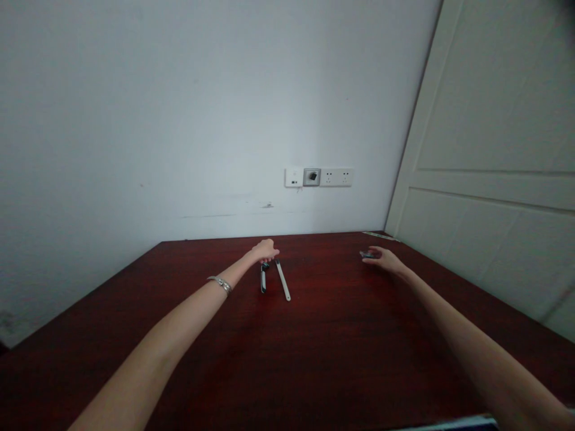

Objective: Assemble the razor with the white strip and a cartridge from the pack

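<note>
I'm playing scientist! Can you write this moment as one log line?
left hand: by far ends of long white tool and shorter black-and-white tool, grip unclear | right hand: holds small dark object | behind table: wall sockets

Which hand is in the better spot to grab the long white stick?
The left hand, I think: it is close by the far end of the long white stick. The right hand is off to the side, at a small object.

Single head-worn view, facing forward and down over tabletop (pixel 341 353) toward wall (pixel 202 120).
</note>
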Motion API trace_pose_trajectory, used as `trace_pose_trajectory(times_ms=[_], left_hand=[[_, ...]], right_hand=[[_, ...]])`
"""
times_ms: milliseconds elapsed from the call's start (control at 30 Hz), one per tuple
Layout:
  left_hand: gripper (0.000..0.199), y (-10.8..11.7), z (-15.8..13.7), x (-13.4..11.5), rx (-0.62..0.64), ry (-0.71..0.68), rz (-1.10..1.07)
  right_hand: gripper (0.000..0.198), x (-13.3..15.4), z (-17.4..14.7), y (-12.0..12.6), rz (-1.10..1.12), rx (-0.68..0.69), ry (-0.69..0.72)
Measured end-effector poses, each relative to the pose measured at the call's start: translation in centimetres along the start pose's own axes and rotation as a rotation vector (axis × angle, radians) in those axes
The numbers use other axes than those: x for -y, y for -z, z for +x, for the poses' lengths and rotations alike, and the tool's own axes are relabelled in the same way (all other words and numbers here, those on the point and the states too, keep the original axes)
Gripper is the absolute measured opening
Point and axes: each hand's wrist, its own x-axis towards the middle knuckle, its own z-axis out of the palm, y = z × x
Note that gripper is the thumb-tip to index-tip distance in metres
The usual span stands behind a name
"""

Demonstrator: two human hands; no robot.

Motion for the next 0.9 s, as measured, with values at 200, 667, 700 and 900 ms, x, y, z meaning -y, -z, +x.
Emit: trace_pose_trajectory(times_ms=[200, 667, 700, 900], left_hand=[[0.024, -1.0, -0.7, 1.4, -0.12, -0.043, -0.085], [0.03, -1.7, -3.9, 4.5, -0.376, 0.026, -0.123], [0.03, -1.7, -3.9, 4.7, -0.37, 0.032, -0.141], [0.031, -1.8, -3.1, 6.2, -0.363, 0.039, -0.201]], right_hand=[[0.067, 7.4, -0.6, -3.8, 0.06, -0.001, 0.168], [0.075, 18.5, -4.7, -15.2, -0.002, 0.205, 0.451], [0.075, 18.7, -4.8, -15.6, -0.011, 0.212, 0.445], [0.076, 19.1, -5.0, -16.3, -0.093, 0.219, 0.39]])
